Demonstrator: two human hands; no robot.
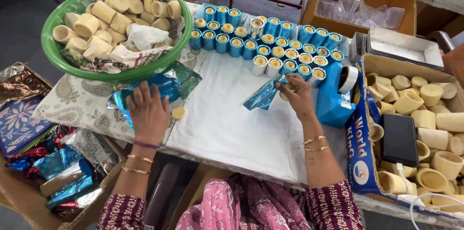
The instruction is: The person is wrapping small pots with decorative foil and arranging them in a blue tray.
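Head view: we note the right hand (296,95) pinched shut on a small tan cup (288,90) with a blue foil sheet (265,95) against it, while the left hand (149,111) lies flat, fingers spread, on the foil stack (166,87). We judge the foil light, slippery and crease-prone, best gripped at an edge; the cup seems light and stiff. Right of the right hand stand a blue tape dispenser (333,99) and a blue-sided cardboard box (363,155) of bare cups.

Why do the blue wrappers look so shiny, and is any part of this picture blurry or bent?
Head view: even, soft light with faint shadows; the blue foil sheets under the left hand and the foil piece in the right hand catch bright glare. The centre is sharp. The wide lens curves the edges, so the green bowl and the cardboard box look bowed.
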